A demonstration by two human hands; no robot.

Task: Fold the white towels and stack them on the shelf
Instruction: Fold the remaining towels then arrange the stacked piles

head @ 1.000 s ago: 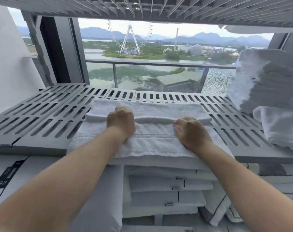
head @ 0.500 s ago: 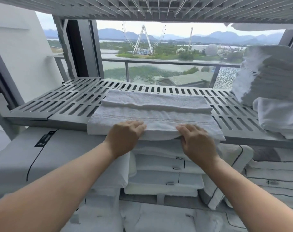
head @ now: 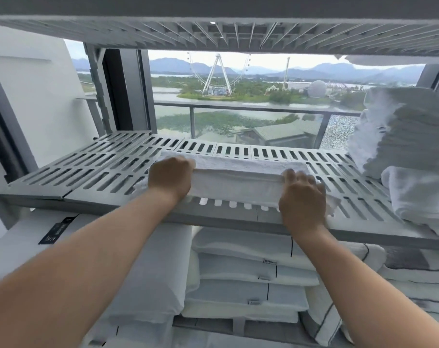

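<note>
Shelf [head: 87, 172]: grey, slatted, carrying the towel close to its front edge.
Towel stack [head: 409, 131]: piled at the shelf's right end (a loose towel [head: 419, 197] slumps in front).
White towel [head: 236, 182]: mid-shelf, near part raised in a fold.
Left hand [head: 169, 177]: grip curled round the fold's left end.
Right hand [head: 301, 197]: grip curled on its right end.

bare forearms, bare left hand [head: 170, 177] and right hand [head: 300, 200].

Towel [head: 236, 180] on shelf [head: 87, 172] centre; towel stack [head: 409, 136] right.
</note>
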